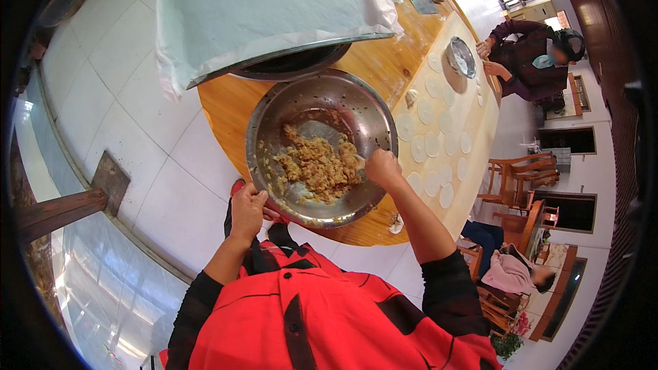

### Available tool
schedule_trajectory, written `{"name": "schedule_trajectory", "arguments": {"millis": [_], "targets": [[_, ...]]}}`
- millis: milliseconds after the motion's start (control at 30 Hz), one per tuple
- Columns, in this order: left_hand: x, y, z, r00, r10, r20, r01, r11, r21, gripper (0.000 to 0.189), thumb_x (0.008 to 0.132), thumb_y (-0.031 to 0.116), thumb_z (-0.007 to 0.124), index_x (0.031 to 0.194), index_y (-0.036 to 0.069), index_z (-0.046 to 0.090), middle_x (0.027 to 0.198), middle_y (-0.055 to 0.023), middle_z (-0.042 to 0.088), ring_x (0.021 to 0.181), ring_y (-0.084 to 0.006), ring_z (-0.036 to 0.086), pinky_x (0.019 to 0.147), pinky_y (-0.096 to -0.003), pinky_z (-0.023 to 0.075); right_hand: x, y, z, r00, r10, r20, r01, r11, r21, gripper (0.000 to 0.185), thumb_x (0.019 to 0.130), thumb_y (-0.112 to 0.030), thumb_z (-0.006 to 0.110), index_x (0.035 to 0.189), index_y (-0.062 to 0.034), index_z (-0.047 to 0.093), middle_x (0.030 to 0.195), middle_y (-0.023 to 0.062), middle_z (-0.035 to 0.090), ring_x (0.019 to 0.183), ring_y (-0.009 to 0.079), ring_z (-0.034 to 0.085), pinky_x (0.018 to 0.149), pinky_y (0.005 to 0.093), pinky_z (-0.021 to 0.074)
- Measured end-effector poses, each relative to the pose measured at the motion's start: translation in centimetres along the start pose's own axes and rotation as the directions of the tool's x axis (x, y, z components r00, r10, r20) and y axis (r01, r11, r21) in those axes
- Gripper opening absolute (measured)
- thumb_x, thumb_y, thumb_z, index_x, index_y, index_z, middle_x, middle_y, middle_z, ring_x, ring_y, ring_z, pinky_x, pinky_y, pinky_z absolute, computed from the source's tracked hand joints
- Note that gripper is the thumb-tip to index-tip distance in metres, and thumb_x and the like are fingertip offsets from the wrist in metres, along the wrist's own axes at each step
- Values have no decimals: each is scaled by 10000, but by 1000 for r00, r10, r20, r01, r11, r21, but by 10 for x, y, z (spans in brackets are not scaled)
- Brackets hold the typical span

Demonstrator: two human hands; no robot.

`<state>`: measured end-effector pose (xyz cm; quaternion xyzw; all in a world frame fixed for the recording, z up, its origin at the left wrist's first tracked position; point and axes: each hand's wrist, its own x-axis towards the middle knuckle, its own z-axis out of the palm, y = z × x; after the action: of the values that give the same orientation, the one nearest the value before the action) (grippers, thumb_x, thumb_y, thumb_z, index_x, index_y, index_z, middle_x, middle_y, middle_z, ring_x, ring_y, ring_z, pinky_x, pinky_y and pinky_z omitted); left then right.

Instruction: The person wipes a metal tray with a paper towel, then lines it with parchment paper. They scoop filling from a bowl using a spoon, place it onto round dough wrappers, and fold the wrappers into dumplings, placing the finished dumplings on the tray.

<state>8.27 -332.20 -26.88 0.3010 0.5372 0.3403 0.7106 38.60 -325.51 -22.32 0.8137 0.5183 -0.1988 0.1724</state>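
A large stainless-steel bowl (378, 108) sits at the near edge of the wooden table (231, 128). Chopped, moist filling (321, 164) is heaped in the bowl, with specks of it on the walls. My left hand (249, 213) grips the near left rim, thumb on top and fingers below. Over the bowl's right side, my right hand (383, 168) is closed around a utensil (361, 162). The tip of that utensil touches the filling; its handle is hidden in my fist, so its exact kind cannot be told.
Right of the bowl, a floured board (473, 118) carries several round dough wrappers (425, 111) and a metal bowl of flour (461, 57). A paper-lined tray (272, 5) rests behind my bowl. A cleaver (424, 5) lies farther back. A person (529, 59) works across the board; another sits (506, 272).
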Motion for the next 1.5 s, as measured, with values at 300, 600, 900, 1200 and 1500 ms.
{"name": "schedule_trajectory", "arguments": {"millis": [300, 600, 900, 1200, 1500], "targets": [[-1, 7, 1, 1000, -11, 7, 11, 1000, -12, 172, 934, 80, 437, 1000, -37, 543, 786, -113, 645, 541, -209, 657, 453, -275, 522, -5, -8, -25, 997, -82, -7, 76, 955, -286, 210, 798, -175, 583, 872, -29, 713, 940, 209, 675, 909, 356, 661, 765, 405, 538], [3, -1, -4, 999, -14, 34, 13, 1000, 23, 173, 937, 100, 446, 1014, -21, 542, 798, -106, 647, 543, -207, 660, 448, -271, 513, -3, -24, -12, 989, -66, -129, 68, 998, 12, 221, 803, -176, 581, 849, 5, 699, 956, 223, 668, 878, 373, 658, 764, 458, 527], [2, 6, -4, 998, -36, 45, 37, 999, -12, 160, 933, 106, 460, 1002, -12, 544, 796, -104, 644, 558, -206, 664, 452, -271, 509, -4, -29, 3, 972, 17, -233, 24, 985, 172, 276, 853, -242, 583, 828, 15, 681, 829, 249, 651, 810, 418, 642, 707, 470, 521], [1, 9, -5, 998, -55, 44, 56, 998, -12, 150, 931, 89, 455, 988, -19, 541, 772, -107, 642, 560, -206, 664, 454, -269, 512, 5, -43, 44, 976, -63, -209, 150, 891, 429, 303, 851, -275, 586, 799, 6, 686, 643, 216, 612, 617, 346, 634, 620, 442, 471], [4, 13, -6, 996, -62, 57, 62, 998, 13, 144, 933, 84, 457, 973, -22, 547, 784, -104, 647, 575, -200, 671, 458, -257, 512, 14, -36, 13, 997, 67, -36, -21, 699, 715, 346, 862, -298, 596, 672, -16, 657, 551, 92, 555, 498, 195, 517, 537, 374, 423]]}}
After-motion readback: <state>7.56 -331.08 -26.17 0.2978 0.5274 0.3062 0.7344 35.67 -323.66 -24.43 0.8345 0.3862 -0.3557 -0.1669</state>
